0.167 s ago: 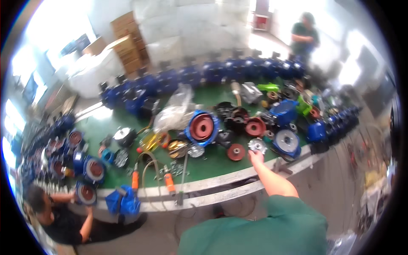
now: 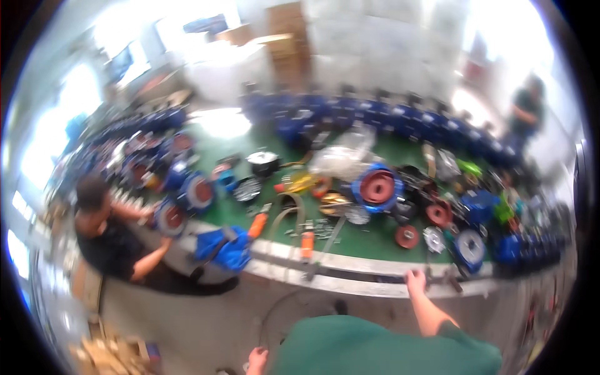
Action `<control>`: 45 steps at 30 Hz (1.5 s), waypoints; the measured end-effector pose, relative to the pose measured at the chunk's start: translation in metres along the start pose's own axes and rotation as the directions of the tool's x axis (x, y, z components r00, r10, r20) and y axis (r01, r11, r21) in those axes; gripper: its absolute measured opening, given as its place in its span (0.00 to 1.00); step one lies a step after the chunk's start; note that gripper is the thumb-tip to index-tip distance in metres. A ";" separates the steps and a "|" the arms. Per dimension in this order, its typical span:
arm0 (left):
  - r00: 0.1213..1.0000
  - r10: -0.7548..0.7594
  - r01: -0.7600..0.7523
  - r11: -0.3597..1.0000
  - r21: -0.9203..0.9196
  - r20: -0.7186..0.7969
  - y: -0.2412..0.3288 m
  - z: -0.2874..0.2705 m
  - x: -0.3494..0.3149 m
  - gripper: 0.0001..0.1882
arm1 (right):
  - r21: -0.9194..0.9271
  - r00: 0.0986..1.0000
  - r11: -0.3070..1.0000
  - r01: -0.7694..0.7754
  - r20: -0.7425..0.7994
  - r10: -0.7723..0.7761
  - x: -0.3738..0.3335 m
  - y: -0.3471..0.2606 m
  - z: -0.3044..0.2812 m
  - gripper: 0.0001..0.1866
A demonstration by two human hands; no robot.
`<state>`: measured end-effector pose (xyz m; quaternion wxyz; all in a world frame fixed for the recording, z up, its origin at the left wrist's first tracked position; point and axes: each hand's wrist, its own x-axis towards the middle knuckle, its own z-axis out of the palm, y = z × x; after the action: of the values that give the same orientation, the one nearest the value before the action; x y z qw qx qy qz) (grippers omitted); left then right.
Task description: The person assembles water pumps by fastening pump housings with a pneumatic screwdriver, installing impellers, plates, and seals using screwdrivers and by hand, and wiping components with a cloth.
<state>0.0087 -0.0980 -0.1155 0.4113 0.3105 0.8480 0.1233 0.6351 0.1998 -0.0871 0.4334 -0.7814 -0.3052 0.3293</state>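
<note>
My right hand (image 2: pixel 415 282) is over the bench's front rail, fingers curled; anything inside them is too small or blurred to make out. Beyond it, apart from the hand, a silver round metal part (image 2: pixel 434 239) lies on the green bench top. Beside that part are a dark red disc (image 2: pixel 407 237) and a blue motor housing (image 2: pixel 469 247) with a grey round face. My left hand (image 2: pixel 257 359) hangs low at the bottom edge, away from the bench, and its fingers are too blurred to read.
Orange-handled power tools (image 2: pixel 307 241) lie at the bench front. A blue housing with a red impeller (image 2: pixel 377 187) is mid-bench, near a clear plastic bag (image 2: pixel 345 154). Blue motors (image 2: pixel 406 117) line the far side. At left a co-worker (image 2: pixel 112 231) handles a housing; another person (image 2: pixel 527 112) stands far right.
My right hand has drawn back from the silver part to the front rail, and the part stays on the bench. My left hand has come into view. The whole view has swung left.
</note>
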 end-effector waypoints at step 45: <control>0.677 -0.735 0.591 0.581 -0.560 -0.048 -0.459 -0.117 -0.097 0.20 | -0.561 0.447 0.221 0.798 0.797 0.406 -0.412 -0.074 0.522 0.23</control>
<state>-0.2312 -0.5101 -0.1944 0.3708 -0.1710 0.8870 0.2159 -0.0317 0.1664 -0.1317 -0.3093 -0.5160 -0.7257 0.3338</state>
